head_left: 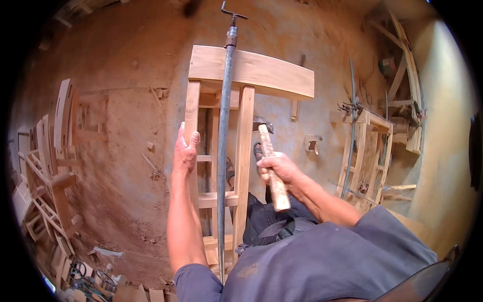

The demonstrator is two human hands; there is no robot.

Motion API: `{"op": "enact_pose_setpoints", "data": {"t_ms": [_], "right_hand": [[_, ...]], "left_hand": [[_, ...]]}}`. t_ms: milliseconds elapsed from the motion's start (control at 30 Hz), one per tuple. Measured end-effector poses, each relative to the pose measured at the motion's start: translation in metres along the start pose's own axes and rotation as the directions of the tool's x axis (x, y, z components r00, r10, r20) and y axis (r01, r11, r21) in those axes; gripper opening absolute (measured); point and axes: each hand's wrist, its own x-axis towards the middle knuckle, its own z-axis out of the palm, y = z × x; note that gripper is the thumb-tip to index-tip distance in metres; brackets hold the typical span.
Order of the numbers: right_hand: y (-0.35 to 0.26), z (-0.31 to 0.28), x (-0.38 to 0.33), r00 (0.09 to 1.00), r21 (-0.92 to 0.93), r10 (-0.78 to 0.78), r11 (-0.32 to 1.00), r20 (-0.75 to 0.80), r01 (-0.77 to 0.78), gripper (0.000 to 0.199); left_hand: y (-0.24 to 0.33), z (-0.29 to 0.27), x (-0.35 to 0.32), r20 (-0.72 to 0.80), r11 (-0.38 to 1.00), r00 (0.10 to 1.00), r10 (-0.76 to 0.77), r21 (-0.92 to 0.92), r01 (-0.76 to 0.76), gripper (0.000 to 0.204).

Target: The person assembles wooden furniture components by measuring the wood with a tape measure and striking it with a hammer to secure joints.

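Wooden chair parts [48, 166] are lying stacked at your far left on the dirt floor [126, 151]. Your left hand [185, 151] is gripping the chair frame [241, 126]; a long metal clamp [224, 141] is running down it. Your right hand [276, 168] is closing around a hammer [269, 161]. Another clamped frame [367, 156] is standing right.

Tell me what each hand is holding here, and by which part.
The right hand grips a wooden-handled metal hammer around mid-handle. The left hand grasps the left upright of the pale wooden chair frame, fingers wrapped around it.
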Motion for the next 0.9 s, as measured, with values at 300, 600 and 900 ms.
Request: {"op": "enact_pose_setpoints", "data": {"t_ms": [300,600,900], "right_hand": [[0.017,-0.029,-0.025,0.963,-0.029,0.156,0.988,0.222,-0.153,0.018],[0.120,-0.123,-0.039,0.829,-0.339,0.527,0.827,0.189,-0.448,0.018],[0.168,-0.202,-0.053,0.789,-0.543,0.602,0.707,0.125,-0.454,0.014]], "left_hand": [[-0.016,-0.003,-0.064,-0.303,0.899,0.934,0.188,0.437,-0.039,0.050],[-0.089,0.026,-0.400,-0.758,0.867,0.651,-0.050,0.291,0.406,0.051],[-0.203,0.094,-0.653,-0.987,0.726,-0.017,-0.161,-0.130,0.675,0.056]]}}
